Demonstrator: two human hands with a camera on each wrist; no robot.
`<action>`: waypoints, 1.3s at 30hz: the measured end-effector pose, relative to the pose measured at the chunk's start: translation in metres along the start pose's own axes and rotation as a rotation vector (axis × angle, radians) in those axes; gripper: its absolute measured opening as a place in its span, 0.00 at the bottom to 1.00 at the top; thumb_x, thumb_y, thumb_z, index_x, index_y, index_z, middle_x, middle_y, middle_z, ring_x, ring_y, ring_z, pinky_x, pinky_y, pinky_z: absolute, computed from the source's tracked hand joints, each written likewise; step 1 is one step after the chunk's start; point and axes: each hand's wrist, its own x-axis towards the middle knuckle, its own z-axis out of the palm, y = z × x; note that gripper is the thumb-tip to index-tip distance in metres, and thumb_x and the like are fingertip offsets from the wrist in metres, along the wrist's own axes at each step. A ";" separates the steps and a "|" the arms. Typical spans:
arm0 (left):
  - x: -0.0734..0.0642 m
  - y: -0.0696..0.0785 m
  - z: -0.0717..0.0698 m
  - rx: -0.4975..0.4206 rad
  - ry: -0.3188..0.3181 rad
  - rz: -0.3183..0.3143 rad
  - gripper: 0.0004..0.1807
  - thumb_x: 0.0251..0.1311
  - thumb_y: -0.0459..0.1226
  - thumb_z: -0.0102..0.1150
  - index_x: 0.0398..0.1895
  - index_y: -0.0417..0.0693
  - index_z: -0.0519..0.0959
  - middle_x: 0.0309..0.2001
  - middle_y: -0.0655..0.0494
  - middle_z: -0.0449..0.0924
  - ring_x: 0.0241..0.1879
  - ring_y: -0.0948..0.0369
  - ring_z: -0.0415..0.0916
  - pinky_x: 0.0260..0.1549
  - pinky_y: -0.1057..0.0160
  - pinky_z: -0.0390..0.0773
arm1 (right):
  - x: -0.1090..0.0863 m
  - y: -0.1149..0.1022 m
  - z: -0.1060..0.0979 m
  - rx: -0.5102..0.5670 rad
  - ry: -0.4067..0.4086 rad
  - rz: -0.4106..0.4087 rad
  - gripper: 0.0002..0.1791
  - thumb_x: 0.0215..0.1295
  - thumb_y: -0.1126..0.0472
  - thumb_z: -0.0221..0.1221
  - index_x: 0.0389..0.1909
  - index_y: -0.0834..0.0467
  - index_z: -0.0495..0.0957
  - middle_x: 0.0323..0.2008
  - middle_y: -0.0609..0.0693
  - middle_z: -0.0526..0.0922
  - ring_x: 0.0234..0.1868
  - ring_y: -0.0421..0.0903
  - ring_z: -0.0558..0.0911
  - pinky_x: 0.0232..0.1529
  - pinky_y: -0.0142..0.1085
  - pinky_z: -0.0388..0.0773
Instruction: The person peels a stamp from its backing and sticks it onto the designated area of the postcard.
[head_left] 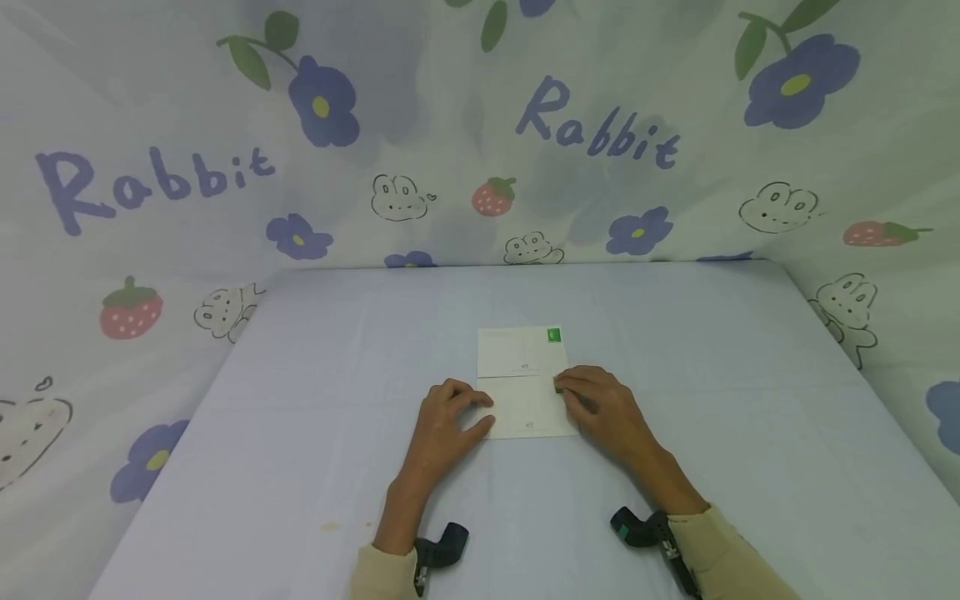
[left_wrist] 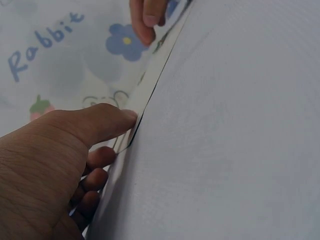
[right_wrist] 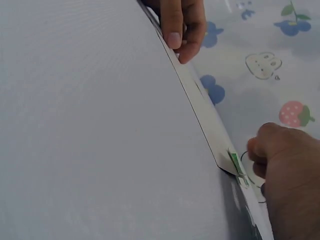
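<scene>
Two white cards lie one above the other on the table. The far card [head_left: 510, 350] has a green stamp [head_left: 553, 334] in its top right corner. On the near card [head_left: 521, 408], my left hand [head_left: 442, 425] rests its thumb and fingertips at the left edge, with a gap between thumb and index finger. At the near card's upper right, my right hand [head_left: 607, 412] pinches a second green stamp [head_left: 559, 387], mostly covered by the fingers. This stamp [right_wrist: 235, 162] stands tilted up from the card in the right wrist view.
A white cloth covers the table [head_left: 337, 333]. Behind and beside it hangs a curtain [head_left: 450, 125] printed with flowers, rabbits and strawberries. Black wrist cameras are strapped at both sleeves. A faint yellowish stain [head_left: 330, 526] marks the cloth at the near left.
</scene>
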 end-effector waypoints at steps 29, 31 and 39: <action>0.000 0.000 -0.001 0.011 0.002 -0.005 0.11 0.53 0.38 0.76 0.40 0.54 0.86 0.42 0.59 0.75 0.42 0.57 0.69 0.44 0.56 0.71 | 0.000 0.001 0.001 0.004 0.015 -0.028 0.11 0.57 0.75 0.67 0.41 0.64 0.87 0.47 0.52 0.85 0.54 0.50 0.80 0.57 0.33 0.75; 0.000 0.000 -0.001 0.013 0.001 -0.009 0.11 0.53 0.38 0.76 0.40 0.54 0.86 0.42 0.59 0.75 0.42 0.57 0.69 0.44 0.56 0.71 | 0.002 -0.002 0.000 0.010 0.069 -0.036 0.10 0.58 0.76 0.66 0.40 0.65 0.87 0.47 0.52 0.84 0.54 0.50 0.80 0.58 0.30 0.73; -0.001 -0.001 0.000 0.013 0.005 -0.001 0.12 0.53 0.38 0.76 0.40 0.54 0.86 0.42 0.59 0.75 0.43 0.57 0.69 0.45 0.55 0.72 | 0.002 -0.003 -0.002 0.072 0.103 -0.038 0.12 0.57 0.78 0.64 0.41 0.66 0.86 0.48 0.53 0.84 0.54 0.51 0.80 0.60 0.26 0.69</action>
